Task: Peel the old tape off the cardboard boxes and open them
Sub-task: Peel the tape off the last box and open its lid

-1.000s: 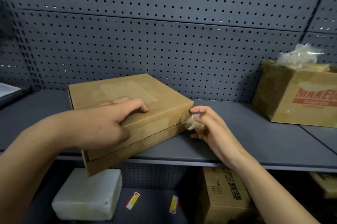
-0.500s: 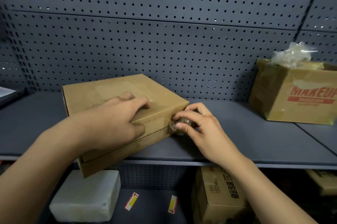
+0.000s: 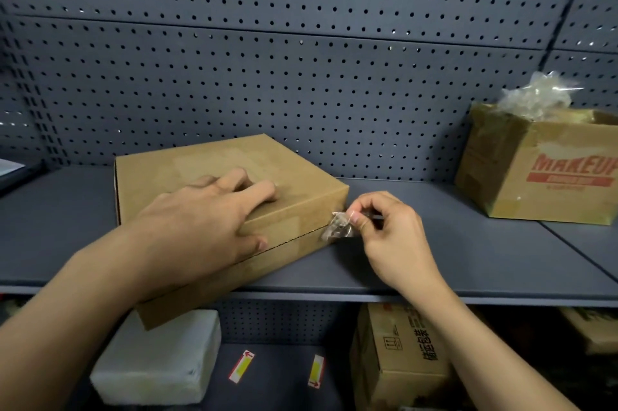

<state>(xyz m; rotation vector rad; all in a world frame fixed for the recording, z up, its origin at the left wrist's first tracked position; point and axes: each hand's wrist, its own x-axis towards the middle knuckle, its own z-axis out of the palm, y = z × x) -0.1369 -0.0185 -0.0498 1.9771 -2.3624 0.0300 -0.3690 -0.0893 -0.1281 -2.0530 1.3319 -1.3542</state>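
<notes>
A flat brown cardboard box (image 3: 294, 176) lies closed on the grey shelf (image 3: 468, 263), its near corner hanging over the front edge. My left hand (image 3: 207, 226) rests flat on the lid, fingers spread, thumb against the front face. At the box's right corner my right hand (image 3: 391, 236) pinches a crumpled strip of clear tape (image 3: 339, 227) between thumb and forefinger. The strip's left end touches the box's corner; whether it still sticks there is unclear.
An open box printed MAKEUP (image 3: 541, 169) stands at the back right with a wad of clear tape (image 3: 535, 96) on top. A pegboard wall (image 3: 301, 59) backs the shelf. Below are a white foam block (image 3: 157, 363) and more cardboard boxes (image 3: 398, 353).
My right hand has drawn the tape strip a little to the right, away from the box corner. My left hand has stayed pressed on the lid.
</notes>
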